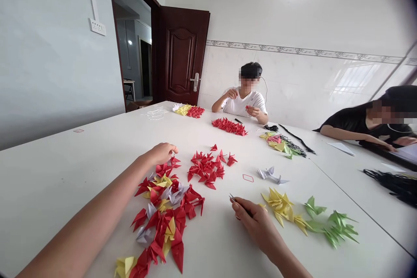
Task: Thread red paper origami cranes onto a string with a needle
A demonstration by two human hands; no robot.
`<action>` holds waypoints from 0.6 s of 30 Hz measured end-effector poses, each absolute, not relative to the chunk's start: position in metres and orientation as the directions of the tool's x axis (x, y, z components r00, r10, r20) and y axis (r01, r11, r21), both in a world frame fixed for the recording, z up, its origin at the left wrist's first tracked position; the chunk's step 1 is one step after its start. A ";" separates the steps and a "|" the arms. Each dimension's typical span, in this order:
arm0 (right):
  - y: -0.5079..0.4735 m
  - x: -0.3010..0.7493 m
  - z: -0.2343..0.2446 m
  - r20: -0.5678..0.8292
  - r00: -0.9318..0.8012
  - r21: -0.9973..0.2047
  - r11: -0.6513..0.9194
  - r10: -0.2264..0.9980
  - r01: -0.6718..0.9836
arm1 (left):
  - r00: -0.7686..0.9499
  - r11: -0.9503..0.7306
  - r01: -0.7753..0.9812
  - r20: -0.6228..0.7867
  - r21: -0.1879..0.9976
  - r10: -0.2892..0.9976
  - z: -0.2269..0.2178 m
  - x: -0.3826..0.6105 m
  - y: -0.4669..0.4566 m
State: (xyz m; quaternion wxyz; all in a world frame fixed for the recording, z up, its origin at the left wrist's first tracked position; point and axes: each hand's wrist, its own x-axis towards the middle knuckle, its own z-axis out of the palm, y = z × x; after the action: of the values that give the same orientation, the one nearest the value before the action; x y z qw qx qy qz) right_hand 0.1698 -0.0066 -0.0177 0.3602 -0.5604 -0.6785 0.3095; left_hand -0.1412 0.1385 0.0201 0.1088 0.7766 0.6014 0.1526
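Observation:
My left hand (161, 153) reaches to the far end of a long pile of folded paper cranes (177, 215), mostly red with some yellow and lilac ones. Its fingers are curled and pinched just above a red crane; what they hold, if anything, is too small to make out. In my right hand (257, 221) is a pair of tweezers (232, 198), their thin metal tips pointing to the far left over the bare tabletop. Between the hands, slightly farther off, lies a looser group of red cranes (206, 167). Yellow cranes (279, 204) lie just beyond my right hand.
Green cranes (340, 226) and lilac cranes (271, 174) lie to the right on the white table (107, 147). Across it, a person in white (246, 100) handles a small red piece near red cranes (230, 126). Another person in black (352, 119) sits right, near black cords (391, 186).

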 end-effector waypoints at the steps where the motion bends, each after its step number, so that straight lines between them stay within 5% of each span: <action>1: -0.007 0.170 -0.017 0.141 -0.122 -0.822 0.185 0.982 0.538 | 0.241 -0.265 0.895 0.111 0.359 0.964 0.019 -0.140 0.139; 7: -0.004 0.165 -0.026 0.213 -0.046 -0.819 0.204 0.976 0.536 | 0.252 -0.290 0.884 0.149 0.368 0.956 0.017 -0.135 0.141; 18: -0.008 0.166 -0.015 0.102 -0.153 -0.827 0.169 0.983 0.536 | 0.263 -0.294 0.872 0.133 0.391 0.956 0.015 -0.140 0.143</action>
State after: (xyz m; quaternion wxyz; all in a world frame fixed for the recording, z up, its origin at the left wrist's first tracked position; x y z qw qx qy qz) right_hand 0.1664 -0.0079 -0.0148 0.3403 -0.5547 -0.6848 0.3280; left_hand -0.1396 0.1431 0.0154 0.1203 0.7854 0.5817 0.1740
